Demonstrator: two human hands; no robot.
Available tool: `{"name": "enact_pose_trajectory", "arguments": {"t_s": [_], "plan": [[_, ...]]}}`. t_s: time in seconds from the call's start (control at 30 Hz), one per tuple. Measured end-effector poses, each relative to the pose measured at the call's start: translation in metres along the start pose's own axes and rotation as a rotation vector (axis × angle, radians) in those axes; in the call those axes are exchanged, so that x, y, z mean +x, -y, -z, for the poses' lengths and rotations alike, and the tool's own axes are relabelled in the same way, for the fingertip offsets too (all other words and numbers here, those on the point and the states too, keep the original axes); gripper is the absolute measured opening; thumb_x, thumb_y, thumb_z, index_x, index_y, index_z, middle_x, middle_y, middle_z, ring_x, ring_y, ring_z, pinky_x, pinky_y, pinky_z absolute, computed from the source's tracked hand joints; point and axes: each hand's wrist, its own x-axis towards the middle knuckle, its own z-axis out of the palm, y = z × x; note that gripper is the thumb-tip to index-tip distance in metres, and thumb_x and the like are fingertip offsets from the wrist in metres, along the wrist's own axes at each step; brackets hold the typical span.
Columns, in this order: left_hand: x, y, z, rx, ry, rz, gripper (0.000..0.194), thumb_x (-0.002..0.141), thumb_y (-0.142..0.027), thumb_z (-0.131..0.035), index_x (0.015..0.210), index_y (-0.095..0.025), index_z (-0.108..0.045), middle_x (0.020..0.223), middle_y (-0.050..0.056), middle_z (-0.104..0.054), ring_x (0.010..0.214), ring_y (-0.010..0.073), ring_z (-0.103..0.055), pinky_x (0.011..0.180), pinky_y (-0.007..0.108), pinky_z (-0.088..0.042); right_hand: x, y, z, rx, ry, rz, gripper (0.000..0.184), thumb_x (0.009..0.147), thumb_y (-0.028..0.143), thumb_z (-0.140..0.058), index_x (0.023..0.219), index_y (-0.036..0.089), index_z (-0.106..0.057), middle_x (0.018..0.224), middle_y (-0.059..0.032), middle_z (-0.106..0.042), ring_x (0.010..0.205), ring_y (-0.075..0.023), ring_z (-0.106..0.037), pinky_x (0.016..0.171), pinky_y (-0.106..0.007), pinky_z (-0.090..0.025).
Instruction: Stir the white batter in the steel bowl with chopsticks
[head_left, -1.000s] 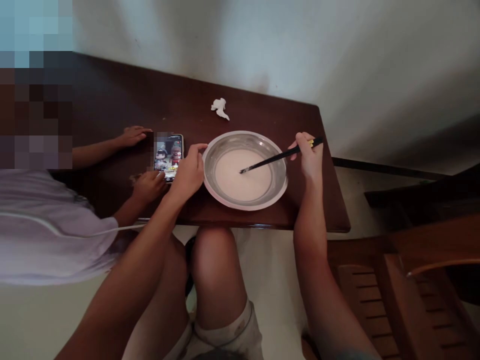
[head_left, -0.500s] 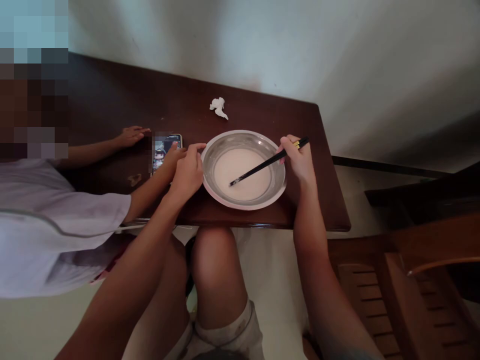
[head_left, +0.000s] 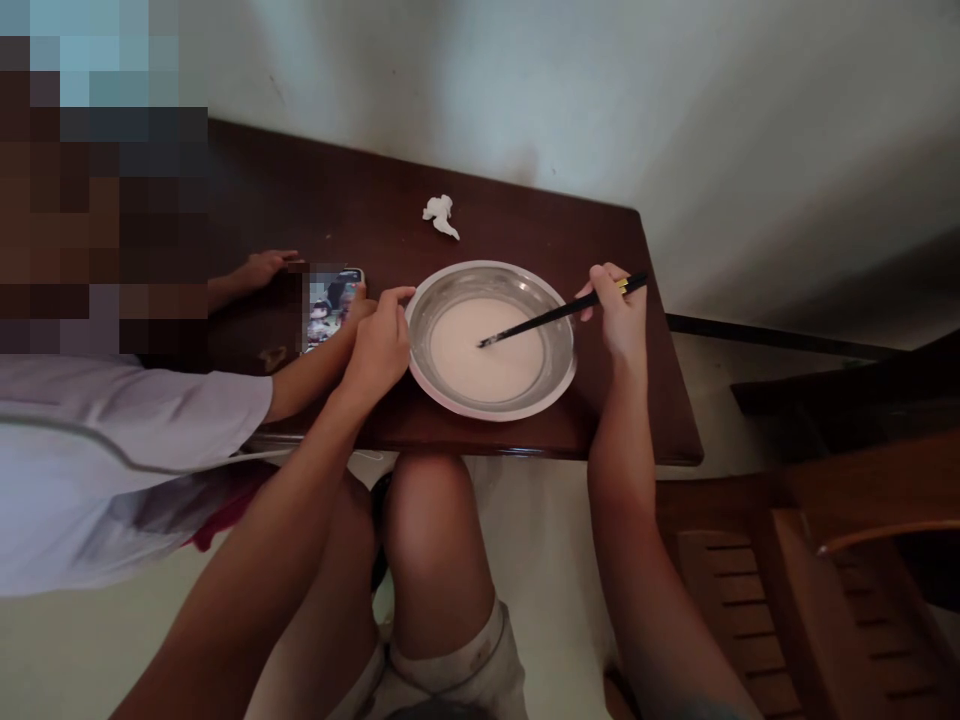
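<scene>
A round metal bowl (head_left: 559,345) holding white liquid (head_left: 487,350) sits near the front edge of a dark wooden table (head_left: 600,240). My left hand (head_left: 379,345) curls around the bowl's left rim, thumb on top. My right hand (head_left: 619,310) pinches black chopsticks (head_left: 551,317) at the bowl's right side; their tips dip into the liquid near the middle.
A second person in a white shirt (head_left: 112,460) sits at my left, one hand (head_left: 259,268) flat on the table, the other touching a lit phone (head_left: 330,300). A crumpled white tissue (head_left: 440,215) lies behind the bowl. Wooden furniture (head_left: 825,560) stands at right.
My right hand has swung back to the right and the chopstick tips moved from the liquid's left part to its middle. The other person's hand shifted onto the phone.
</scene>
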Motion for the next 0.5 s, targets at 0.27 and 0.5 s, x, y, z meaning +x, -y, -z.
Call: {"name": "enact_pose_trajectory", "arguments": {"t_s": [0.27,0.5], "plan": [[-0.0012,-0.0028,0.0017,-0.018,0.012,0.039,0.039,0.098,-0.026,-0.033,0.129,-0.021,-0.057,0.127,0.011,-0.070,0.111,0.0248,-0.068,0.099,0.039,-0.049,0.0010,-0.0011,-0.0027,0.029,0.036,0.002,0.050,0.085,0.066,-0.059,0.060,0.022,-0.059,0.052,0.0030,-0.052,0.048,-0.0103,-0.049,0.052,-0.028,-0.043],[-0.0010,-0.0016,0.0012,-0.027,0.009,0.031,0.038,0.098,-0.027,-0.034,0.127,-0.022,-0.057,0.128,0.012,-0.069,0.113,0.0248,-0.067,0.098,0.038,-0.049,0.0003,-0.0011,-0.0022,0.028,0.093,-0.040,0.052,0.082,0.071,-0.058,0.060,0.023,-0.059,0.050,0.0032,-0.049,0.047,-0.0112,-0.049,0.051,-0.030,-0.043]]}}
